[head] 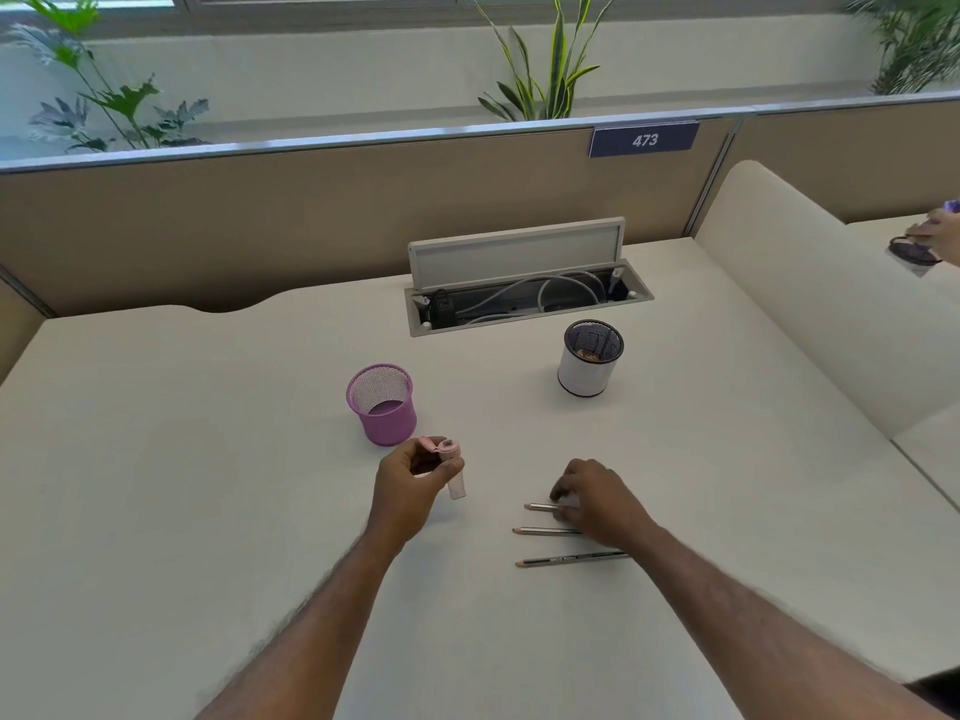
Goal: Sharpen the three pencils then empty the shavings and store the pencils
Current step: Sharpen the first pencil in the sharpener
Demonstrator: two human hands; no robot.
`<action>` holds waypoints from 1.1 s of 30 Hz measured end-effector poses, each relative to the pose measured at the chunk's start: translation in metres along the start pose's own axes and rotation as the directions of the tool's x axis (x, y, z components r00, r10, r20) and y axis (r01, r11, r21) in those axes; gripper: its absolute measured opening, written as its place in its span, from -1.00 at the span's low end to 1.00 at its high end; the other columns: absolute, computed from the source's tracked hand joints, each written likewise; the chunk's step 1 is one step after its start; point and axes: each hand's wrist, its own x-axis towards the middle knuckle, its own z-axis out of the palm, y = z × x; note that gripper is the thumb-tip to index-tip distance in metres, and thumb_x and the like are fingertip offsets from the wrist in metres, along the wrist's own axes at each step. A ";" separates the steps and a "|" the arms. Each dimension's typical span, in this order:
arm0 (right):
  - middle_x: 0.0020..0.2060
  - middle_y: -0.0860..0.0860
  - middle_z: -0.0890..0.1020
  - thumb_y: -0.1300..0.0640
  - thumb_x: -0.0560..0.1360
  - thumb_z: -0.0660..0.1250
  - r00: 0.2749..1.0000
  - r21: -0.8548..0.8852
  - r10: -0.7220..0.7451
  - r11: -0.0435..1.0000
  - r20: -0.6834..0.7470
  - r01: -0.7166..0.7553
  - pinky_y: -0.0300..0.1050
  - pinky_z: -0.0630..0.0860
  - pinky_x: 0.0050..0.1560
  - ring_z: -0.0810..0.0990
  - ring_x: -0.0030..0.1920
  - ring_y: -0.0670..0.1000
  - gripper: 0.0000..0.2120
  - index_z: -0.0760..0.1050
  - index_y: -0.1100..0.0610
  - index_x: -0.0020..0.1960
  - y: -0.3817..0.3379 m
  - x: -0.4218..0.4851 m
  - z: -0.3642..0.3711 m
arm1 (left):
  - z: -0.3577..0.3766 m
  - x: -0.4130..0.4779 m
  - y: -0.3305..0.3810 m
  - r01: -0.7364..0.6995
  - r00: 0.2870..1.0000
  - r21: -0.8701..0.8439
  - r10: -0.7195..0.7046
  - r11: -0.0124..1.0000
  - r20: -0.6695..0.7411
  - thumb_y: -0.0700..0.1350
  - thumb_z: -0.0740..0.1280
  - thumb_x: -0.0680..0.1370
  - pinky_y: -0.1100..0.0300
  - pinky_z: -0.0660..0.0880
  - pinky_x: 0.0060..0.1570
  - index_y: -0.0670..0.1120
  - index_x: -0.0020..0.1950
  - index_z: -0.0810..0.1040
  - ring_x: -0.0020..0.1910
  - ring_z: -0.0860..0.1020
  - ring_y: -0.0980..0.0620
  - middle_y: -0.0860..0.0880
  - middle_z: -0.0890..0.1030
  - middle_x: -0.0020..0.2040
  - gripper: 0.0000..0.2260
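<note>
Bare forearms lay nearest the lens, the left hand [410,485] curled round a small pink sharpener [453,472] with a clear shavings tube, its cap flipped open. The right hand [597,504] was arched over the farthest pencil [540,507], fingertips down on its shaft; whether they had pinched it could not be told. The middle pencil [545,531] and nearest pencil [571,558] lay just on its near side, tips pointing toward the left hand. Such pencils would be light and stiff with brittle points, best taken mid-shaft. Beyond the left hand stood a purple mesh cup [387,407]; beyond the right, a white-sleeved mesh cup [589,363]. The pale bench [208,459] looked smooth, with an open cable hatch [524,298], a tan partition [260,215] and plants [545,70] behind.
</note>
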 end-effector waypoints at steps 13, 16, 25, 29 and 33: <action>-0.27 -0.08 0.61 0.14 0.52 0.32 0.984 0.279 -0.050 0.955 -0.171 0.097 -0.05 0.46 -0.20 0.52 -0.26 0.00 -0.98 0.52 0.06 -0.07 -0.033 0.009 -0.031 | 0.000 -0.004 0.005 -0.034 0.999 0.070 0.033 0.997 0.012 -0.31 0.50 0.45 0.41 0.54 -0.08 -0.14 0.09 0.65 -0.10 0.67 0.25 -0.02 0.71 -0.01 -0.76; -0.24 -0.09 0.63 0.14 0.51 0.34 0.957 0.300 -0.166 0.925 -0.238 0.235 -0.04 0.49 -0.16 0.53 -0.22 -0.02 -0.99 0.53 0.05 -0.07 -0.061 0.015 -0.050 | 0.003 -0.004 0.008 -0.052 0.998 0.077 0.050 0.996 0.030 -0.28 0.51 0.45 0.39 0.54 -0.06 -0.10 0.08 0.66 -0.07 0.68 0.21 0.02 0.72 -0.03 -0.76; -0.18 -0.01 0.63 0.16 0.51 0.35 0.928 0.133 -0.288 0.937 -0.237 0.324 0.01 0.49 -0.13 0.55 -0.15 0.03 -0.96 0.58 0.10 -0.06 -0.078 0.018 -0.059 | 0.000 -0.006 0.010 -0.132 0.986 0.167 0.111 0.977 0.127 -0.21 0.52 0.45 0.18 0.60 -0.01 -0.06 0.10 0.69 -0.03 0.68 0.09 0.03 0.73 -0.04 -0.76; -0.18 -0.01 0.64 0.19 0.50 0.36 0.911 0.116 -0.336 0.922 -0.238 0.370 0.01 0.49 -0.12 0.56 -0.15 0.03 -0.95 0.60 0.11 -0.07 -0.076 0.016 -0.060 | -0.002 -0.006 0.013 -0.217 0.969 0.259 0.177 0.941 0.170 -0.18 0.54 0.44 0.30 0.54 -0.10 0.08 0.06 0.68 -0.13 0.62 0.15 0.02 0.68 -0.05 -0.74; -0.19 -0.01 0.65 0.23 0.47 0.39 0.893 0.123 -0.377 0.902 -0.248 0.415 0.01 0.51 -0.14 0.58 -0.16 0.02 -0.93 0.63 0.11 -0.08 -0.076 0.014 -0.060 | -0.003 -0.003 0.019 -0.238 0.960 0.298 0.178 0.925 0.214 -0.17 0.60 0.36 0.32 0.54 -0.12 0.00 0.13 0.67 -0.21 0.60 0.20 0.03 0.69 -0.08 -0.63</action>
